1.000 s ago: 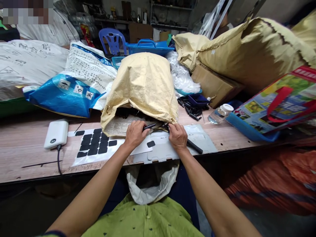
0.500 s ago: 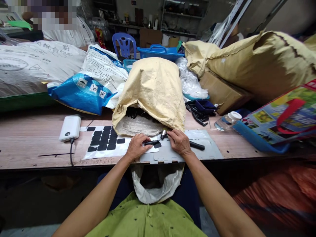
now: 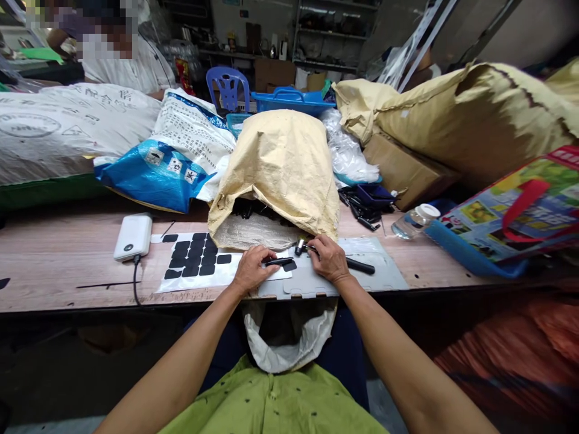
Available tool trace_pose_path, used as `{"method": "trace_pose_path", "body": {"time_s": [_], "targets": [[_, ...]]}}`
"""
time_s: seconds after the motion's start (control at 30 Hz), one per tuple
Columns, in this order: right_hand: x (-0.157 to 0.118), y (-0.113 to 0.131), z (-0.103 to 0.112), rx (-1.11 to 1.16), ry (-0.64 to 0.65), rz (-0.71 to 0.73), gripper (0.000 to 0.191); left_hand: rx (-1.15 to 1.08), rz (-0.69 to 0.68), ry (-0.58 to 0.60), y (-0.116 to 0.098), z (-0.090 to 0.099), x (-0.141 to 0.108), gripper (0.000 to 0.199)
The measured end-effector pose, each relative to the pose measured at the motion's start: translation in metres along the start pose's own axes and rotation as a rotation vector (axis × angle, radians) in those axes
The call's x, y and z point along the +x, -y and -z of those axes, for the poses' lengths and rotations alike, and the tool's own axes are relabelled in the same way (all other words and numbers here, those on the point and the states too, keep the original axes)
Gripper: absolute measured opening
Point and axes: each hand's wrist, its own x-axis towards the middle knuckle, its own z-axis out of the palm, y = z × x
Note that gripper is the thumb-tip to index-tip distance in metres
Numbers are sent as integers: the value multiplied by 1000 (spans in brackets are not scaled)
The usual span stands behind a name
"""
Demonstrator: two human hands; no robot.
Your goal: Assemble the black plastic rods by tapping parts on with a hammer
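Note:
My left hand (image 3: 253, 268) is closed on a slim black pen-like piece (image 3: 279, 261), held low over a grey board (image 3: 384, 274). My right hand (image 3: 329, 259) wraps round a small hammer (image 3: 360, 266); its metal head shows left of the fingers, and its black grip sticks out to the right. Just beyond both hands gapes the mouth of a yellow woven sack (image 3: 289, 157), with dark pieces inside. A sheet with rows of black rounded patches (image 3: 196, 254) lies left of my left hand. One loose black patch (image 3: 289, 265) rests under the pen-like piece.
A white power bank (image 3: 132, 237) with a cable lies at left. Full sacks (image 3: 67, 129) line the back. To the right are several black pieces (image 3: 362, 211), a clear jar (image 3: 415, 220) and a blue tray (image 3: 479, 256). An open sack (image 3: 287, 355) hangs at my lap.
The hammer head sits marginally lower, with the hammer still in my right hand. My left hand keeps its hold on the black piece. The camera view has shifted slightly.

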Motion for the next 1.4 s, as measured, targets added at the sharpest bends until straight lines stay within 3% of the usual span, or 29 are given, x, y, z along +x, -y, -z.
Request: {"method": "trace_pose_path", "body": {"time_s": [0.17, 0.33, 0.47, 0.63, 0.83, 1.03, 1.2, 1.4], "targets": [[3, 6, 11, 38, 32, 35, 17, -77, -23, -24, 1, 1, -2, 14], [-1, 48, 31, 255, -7, 55, 24, -127, -28, -53, 1, 2, -4, 14], [-2, 84, 34, 356, 10, 68, 26, -124, -24, -42, 2, 3, -4, 12], [3, 102, 33, 343, -44, 53, 29, -113, 7, -26, 4, 3, -3, 10], [-3, 102, 23, 229, 52, 42, 25, -137, -23, -68, 2, 2, -3, 5], [-7, 95, 28, 293, -51, -16, 27, -165, -2, -78, 4, -1, -3, 13], [-13, 93, 26, 269, 27, -19, 25, -171, -4, -106, 4, -3, -3, 14], [0, 63, 22, 142, -114, -93, 23, -127, 10, -93, 0, -2, -3, 13]]}}
